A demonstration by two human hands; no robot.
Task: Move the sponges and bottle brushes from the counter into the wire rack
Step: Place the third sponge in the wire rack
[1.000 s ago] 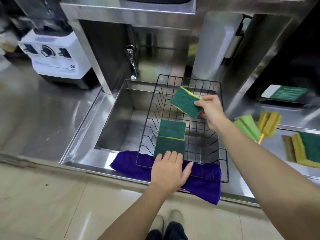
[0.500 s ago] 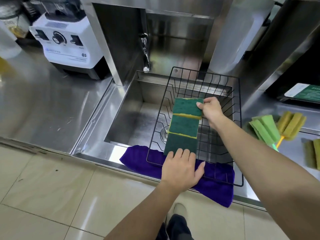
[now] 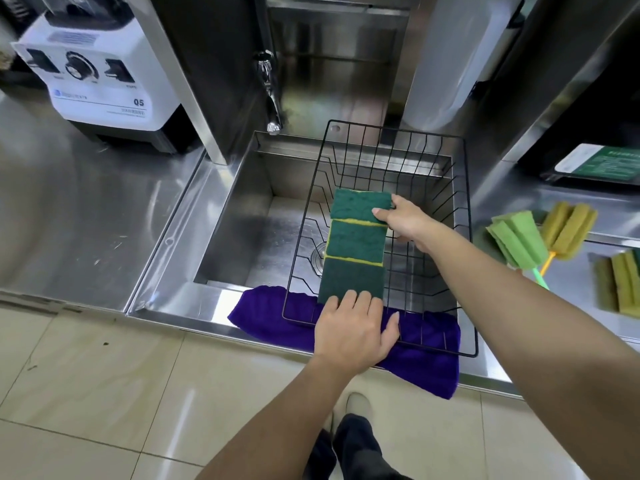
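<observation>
A black wire rack [image 3: 464, 209] sits over the sink. Three green-and-yellow sponges lie in a row down its left side: the far sponge [image 3: 358, 204], the middle sponge [image 3: 356, 242] and the near sponge [image 3: 351, 280]. My right hand [image 3: 403, 221] pinches the far sponge's right edge. My left hand [image 3: 353, 332] rests flat on the rack's front rim, fingertips touching the near sponge. On the counter to the right lie a green bottle brush [image 3: 517, 242], a yellow bottle brush [image 3: 568, 228] and a stack of sponges [image 3: 620, 287].
A purple cloth [image 3: 426, 362] lies under the rack's front edge. The steel sink [image 3: 249, 216] has a tap [image 3: 272, 95] behind it. A white blender base [image 3: 93, 81] stands on the left counter. A green-and-white card [image 3: 602, 164] lies far right.
My right hand brought the third sponge down from the air and set it in the rack behind the other two. My left hand stayed on the front rim.
</observation>
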